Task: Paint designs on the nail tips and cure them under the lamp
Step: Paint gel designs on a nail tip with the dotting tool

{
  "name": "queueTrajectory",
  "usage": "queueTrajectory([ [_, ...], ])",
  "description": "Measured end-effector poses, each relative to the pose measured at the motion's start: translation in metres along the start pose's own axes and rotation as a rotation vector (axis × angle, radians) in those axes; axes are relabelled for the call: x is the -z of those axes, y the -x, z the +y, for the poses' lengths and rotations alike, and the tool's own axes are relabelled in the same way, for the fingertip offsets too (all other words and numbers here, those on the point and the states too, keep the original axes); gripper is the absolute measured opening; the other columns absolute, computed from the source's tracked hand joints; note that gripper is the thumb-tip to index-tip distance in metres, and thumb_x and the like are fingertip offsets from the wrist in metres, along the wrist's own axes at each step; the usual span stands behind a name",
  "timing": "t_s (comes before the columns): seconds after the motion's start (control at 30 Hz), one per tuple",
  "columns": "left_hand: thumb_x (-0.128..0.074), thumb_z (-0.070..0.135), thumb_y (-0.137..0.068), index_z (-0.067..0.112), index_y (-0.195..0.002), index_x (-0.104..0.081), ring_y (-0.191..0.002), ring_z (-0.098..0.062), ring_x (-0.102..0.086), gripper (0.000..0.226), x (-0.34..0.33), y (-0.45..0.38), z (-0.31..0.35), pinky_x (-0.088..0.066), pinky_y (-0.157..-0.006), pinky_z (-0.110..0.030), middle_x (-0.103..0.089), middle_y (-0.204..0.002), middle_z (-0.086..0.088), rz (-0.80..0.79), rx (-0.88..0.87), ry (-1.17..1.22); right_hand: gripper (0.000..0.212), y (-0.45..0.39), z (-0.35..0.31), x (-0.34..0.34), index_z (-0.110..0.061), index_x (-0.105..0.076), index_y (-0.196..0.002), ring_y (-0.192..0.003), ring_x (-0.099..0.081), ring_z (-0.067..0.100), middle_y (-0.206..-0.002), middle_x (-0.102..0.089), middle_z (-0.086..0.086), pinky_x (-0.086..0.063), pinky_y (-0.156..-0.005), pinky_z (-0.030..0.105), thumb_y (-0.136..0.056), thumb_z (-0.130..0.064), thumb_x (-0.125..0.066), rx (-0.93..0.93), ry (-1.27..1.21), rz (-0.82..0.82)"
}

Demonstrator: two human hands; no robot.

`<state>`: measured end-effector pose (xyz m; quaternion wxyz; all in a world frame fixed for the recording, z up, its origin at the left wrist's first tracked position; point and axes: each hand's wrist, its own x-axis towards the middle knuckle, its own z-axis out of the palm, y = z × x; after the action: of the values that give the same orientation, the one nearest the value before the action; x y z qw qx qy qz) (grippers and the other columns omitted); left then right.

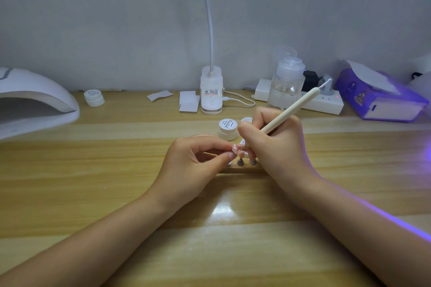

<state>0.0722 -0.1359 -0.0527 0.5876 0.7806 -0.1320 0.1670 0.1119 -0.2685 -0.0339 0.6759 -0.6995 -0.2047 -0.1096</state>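
At the centre of the frame, the left hand [193, 165] pinched a pink nail tip [234, 148] between thumb and fingertips, while the right hand [272, 144] gripped a cream-coloured brush [293, 109], its handle slanting toward the upper right and its working end meeting the nail tip. Just below the nail tip, small stands [246, 162] stood on a wooden strip. A lidded white jar [227, 128] sat just behind the hands on the tabletop [116, 170]. The white curing lamp [32, 100] occupied the left edge, a second jar [94, 97] near it. A clip lamp [211, 88] stood at upper centre.
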Motion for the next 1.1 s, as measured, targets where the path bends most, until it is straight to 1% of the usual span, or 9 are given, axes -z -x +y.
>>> queueTrajectory([
  [0.13, -0.069, -0.001, -0.076, 0.019, -0.077, -0.073, -0.071, -0.006, -0.065, 0.020, -0.0001, 0.0001, -0.0003, -0.052, -0.067, -0.018, -0.071, -0.077, -0.001, 0.004, -0.001, 0.004, 0.034, 0.0012, -0.0003, -0.0008, -0.009, -0.037, -0.046, -0.033, -0.045, 0.010, -0.036, -0.042, 0.000, -0.034, -0.037, 0.012, -0.072, 0.002, -0.056, -0.003, -0.012, -0.016],
  [0.2, -0.069, -0.001, -0.076, 0.019, -0.077, -0.073, -0.071, -0.004, -0.065, 0.021, 0.0000, 0.0003, 0.0000, -0.051, -0.066, -0.016, -0.071, -0.078, 0.000, -0.001, -0.002, 0.012, 0.035, 0.0014, -0.0003, -0.0011, -0.010, -0.037, -0.045, -0.033, -0.045, 0.010, -0.034, -0.042, -0.003, -0.034, -0.037, 0.012, -0.071, 0.002, -0.056, 0.004, -0.012, -0.020],
  [0.47, -0.069, -0.003, -0.075, 0.023, -0.074, -0.072, -0.068, -0.001, -0.063, 0.026, -0.0004, 0.0001, 0.0010, -0.048, -0.063, -0.012, -0.071, -0.075, 0.001, 0.006, 0.001, 0.005, 0.037, 0.0011, 0.0014, -0.0004, -0.012, -0.038, -0.043, -0.033, -0.045, 0.012, -0.032, -0.043, -0.003, -0.037, -0.037, 0.015, -0.071, 0.002, -0.058, 0.025, 0.018, -0.027],
  [0.57, -0.069, -0.003, -0.075, 0.019, -0.075, -0.072, -0.068, -0.003, -0.063, 0.022, -0.0007, -0.0001, 0.0009, -0.049, -0.063, -0.013, -0.071, -0.076, -0.001, 0.008, 0.013, 0.011, 0.036, 0.0007, 0.0018, -0.0012, -0.013, -0.037, -0.044, -0.032, -0.044, 0.011, -0.032, -0.043, -0.004, -0.037, -0.037, 0.016, -0.071, 0.001, -0.058, 0.019, 0.023, -0.025],
  [0.67, -0.068, -0.003, -0.075, 0.018, -0.075, -0.072, -0.068, -0.004, -0.064, 0.022, -0.0007, -0.0002, 0.0010, -0.049, -0.064, -0.014, -0.071, -0.076, 0.000, 0.007, 0.016, 0.018, 0.033, 0.0009, 0.0015, -0.0018, -0.011, -0.037, -0.045, -0.032, -0.043, 0.009, -0.032, -0.043, -0.005, -0.035, -0.037, 0.014, -0.069, -0.001, -0.057, 0.019, 0.014, -0.026],
  [0.77, -0.068, -0.003, -0.075, 0.017, -0.076, -0.072, -0.069, -0.004, -0.064, 0.021, -0.0006, -0.0002, 0.0010, -0.050, -0.065, -0.015, -0.071, -0.076, 0.001, 0.007, 0.016, 0.018, 0.034, 0.0012, 0.0014, -0.0018, -0.011, -0.038, -0.045, -0.034, -0.046, 0.011, -0.032, -0.044, -0.005, -0.035, -0.037, 0.012, -0.071, 0.000, -0.057, 0.022, 0.005, -0.023],
  [1.0, -0.069, -0.002, -0.075, 0.019, -0.076, -0.072, -0.070, -0.004, -0.064, 0.021, -0.0003, -0.0001, 0.0007, -0.051, -0.066, -0.016, -0.071, -0.077, -0.002, 0.006, 0.008, 0.001, 0.037, 0.0004, 0.0030, -0.0017, -0.012, -0.037, -0.044, -0.031, -0.044, 0.009, -0.033, -0.042, -0.005, -0.035, -0.036, 0.013, -0.071, 0.003, -0.057, 0.030, 0.008, -0.021],
  [1.1, -0.069, -0.002, -0.075, 0.020, -0.075, -0.072, -0.070, -0.003, -0.064, 0.022, -0.0002, -0.0001, 0.0005, -0.050, -0.065, -0.015, -0.071, -0.076, 0.000, 0.005, 0.004, 0.005, 0.035, 0.0008, 0.0029, -0.0015, -0.010, -0.038, -0.045, -0.033, -0.046, 0.013, -0.033, -0.044, -0.003, -0.037, -0.037, 0.015, -0.071, 0.002, -0.058, 0.038, 0.021, -0.027],
])
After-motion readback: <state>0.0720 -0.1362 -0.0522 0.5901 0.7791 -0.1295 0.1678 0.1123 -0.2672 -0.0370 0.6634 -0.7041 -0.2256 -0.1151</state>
